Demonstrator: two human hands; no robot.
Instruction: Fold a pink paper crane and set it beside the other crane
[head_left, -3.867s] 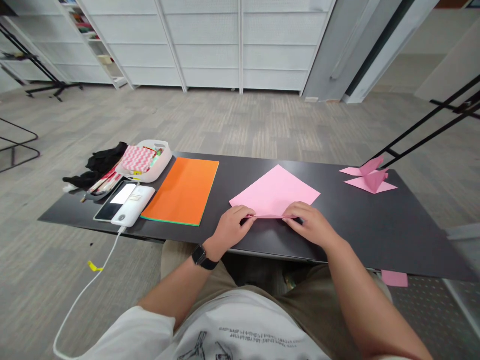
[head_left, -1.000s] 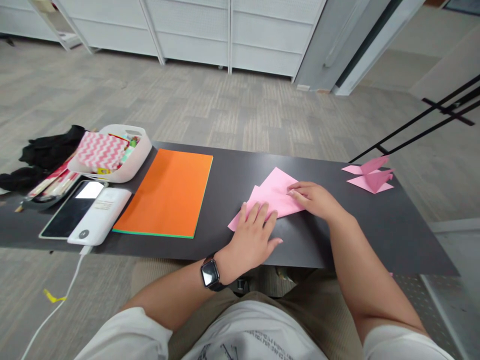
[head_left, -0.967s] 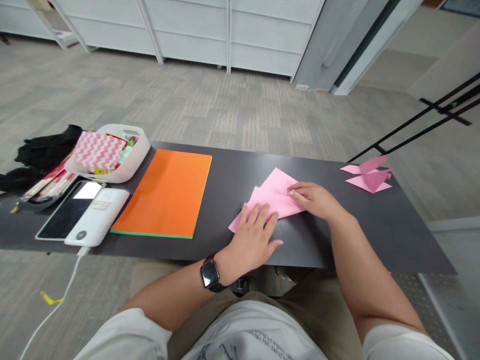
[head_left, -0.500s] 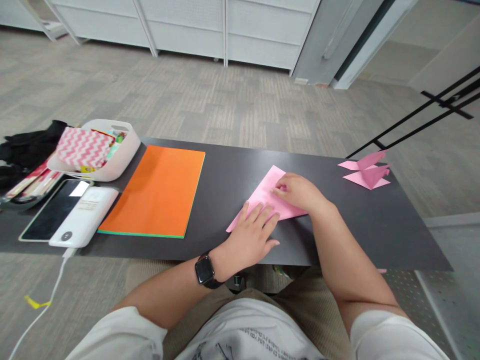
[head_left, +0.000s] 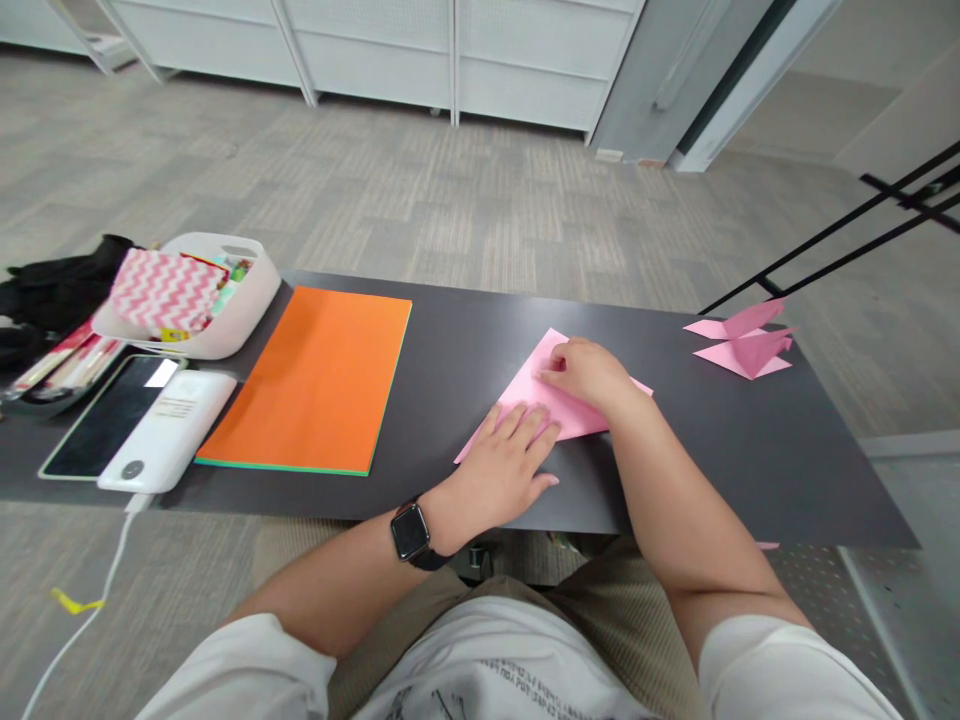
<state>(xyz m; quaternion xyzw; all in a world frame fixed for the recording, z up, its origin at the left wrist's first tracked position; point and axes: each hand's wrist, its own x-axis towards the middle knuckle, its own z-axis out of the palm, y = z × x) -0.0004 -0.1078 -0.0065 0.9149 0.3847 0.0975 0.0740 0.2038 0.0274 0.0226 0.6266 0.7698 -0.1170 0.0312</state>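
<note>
A sheet of pink paper [head_left: 512, 388], folded into a layered shape with pointed corners, lies on the dark table in front of me. Its left part is under my left hand [head_left: 504, 462], which rests flat with the fingers spread. My right hand [head_left: 589, 375] is over the upper right of the sheet, its fingers curled closed and pressed against the paper near the far edge. The exact contact of thumb and fingertips is partly hidden by the hand. One pink corner shows beyond the right wrist.
Two folded pink paper birds [head_left: 750, 350] stand at the table's right end. Left of my hands lies a stack of orange paper [head_left: 315, 380]. Farther left are a white power bank [head_left: 169, 430] with a cable, a phone [head_left: 105, 415] and a white basket [head_left: 255, 310] of small items.
My right hand has slid slightly left along the pink paper, uncovering its right corner. My left hand stays in place on the paper. The view has shifted a little.
</note>
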